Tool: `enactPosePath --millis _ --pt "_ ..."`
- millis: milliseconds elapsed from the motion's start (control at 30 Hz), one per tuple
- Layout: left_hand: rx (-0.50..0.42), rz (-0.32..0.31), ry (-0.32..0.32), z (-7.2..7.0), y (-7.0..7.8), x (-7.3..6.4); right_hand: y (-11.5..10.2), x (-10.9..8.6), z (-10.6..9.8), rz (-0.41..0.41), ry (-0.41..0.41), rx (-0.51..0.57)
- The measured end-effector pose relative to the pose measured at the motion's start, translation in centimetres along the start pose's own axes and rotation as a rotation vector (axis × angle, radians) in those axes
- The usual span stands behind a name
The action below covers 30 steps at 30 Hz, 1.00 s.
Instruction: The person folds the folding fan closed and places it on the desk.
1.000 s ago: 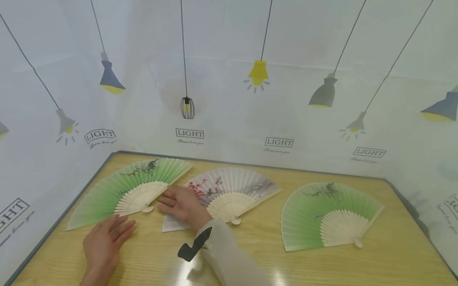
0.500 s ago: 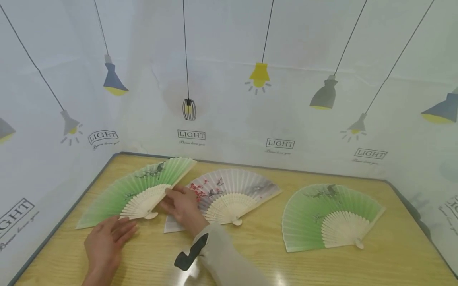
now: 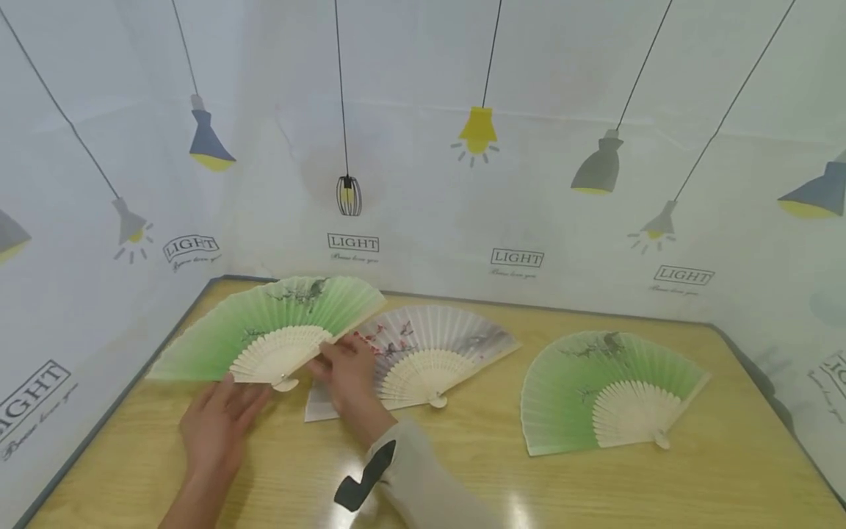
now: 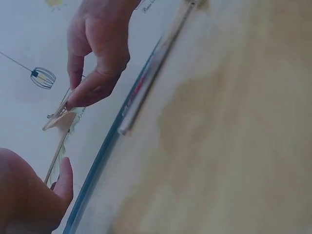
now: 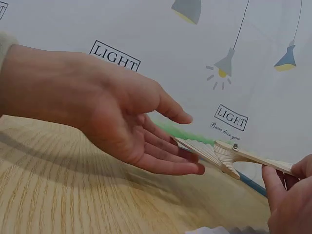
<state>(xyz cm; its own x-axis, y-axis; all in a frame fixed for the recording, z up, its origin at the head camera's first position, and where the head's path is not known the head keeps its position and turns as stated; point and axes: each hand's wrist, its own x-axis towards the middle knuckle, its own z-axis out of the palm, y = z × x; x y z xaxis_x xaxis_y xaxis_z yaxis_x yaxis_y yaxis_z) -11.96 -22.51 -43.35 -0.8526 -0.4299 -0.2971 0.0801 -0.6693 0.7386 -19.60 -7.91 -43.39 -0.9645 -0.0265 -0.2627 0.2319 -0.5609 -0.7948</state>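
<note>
A green folding fan (image 3: 277, 353), spread open with pale wooden ribs and a dark branch print, is held up at the left of the table. My right hand (image 3: 353, 375) pinches its right outer stick between thumb and fingers, as the left wrist view also shows. At its lower left edge is my left hand (image 3: 214, 422). In the right wrist view the left hand (image 5: 112, 102) has relaxed fingers under the fan's edge and its thumb held apart above. Behind my right hand, a white-grey fan (image 3: 429, 371) with red blossoms lies spread, partly hidden.
A second green fan (image 3: 608, 389) lies spread at the right of the wooden table (image 3: 568, 492). White walls (image 3: 423, 162) printed with hanging lamps and LIGHT labels stand close along the table's back and sides.
The left green fan has risen off the table and shifted right and back. My right fingers now pinch its stick; my left hand has followed its lower edge rightward and away from me.
</note>
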Motion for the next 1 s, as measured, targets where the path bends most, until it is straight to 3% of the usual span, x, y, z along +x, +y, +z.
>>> enactPosePath --millis 200,400,500,767,1000 --pt "-0.101 -0.044 -0.001 1.9 -0.5 0.7 -1.5 -0.4 -1.7 -0.083 -0.002 0.005" --pt "-0.133 -0.018 0.053 3.4 -1.2 1.0 -2.4 -0.5 -3.2 -0.162 0.016 0.004" --pt "-0.151 -0.014 0.045 4.0 -1.8 1.0 -2.6 -0.6 -3.9 -0.217 0.051 0.018" --pt "-0.123 0.037 0.03 6.2 -3.6 0.5 -3.5 -1.2 -5.0 -0.323 0.17 0.091" --pt "-0.035 0.044 0.004 7.0 -4.3 -0.2 -3.9 -1.7 -5.7 -0.341 0.22 0.085"
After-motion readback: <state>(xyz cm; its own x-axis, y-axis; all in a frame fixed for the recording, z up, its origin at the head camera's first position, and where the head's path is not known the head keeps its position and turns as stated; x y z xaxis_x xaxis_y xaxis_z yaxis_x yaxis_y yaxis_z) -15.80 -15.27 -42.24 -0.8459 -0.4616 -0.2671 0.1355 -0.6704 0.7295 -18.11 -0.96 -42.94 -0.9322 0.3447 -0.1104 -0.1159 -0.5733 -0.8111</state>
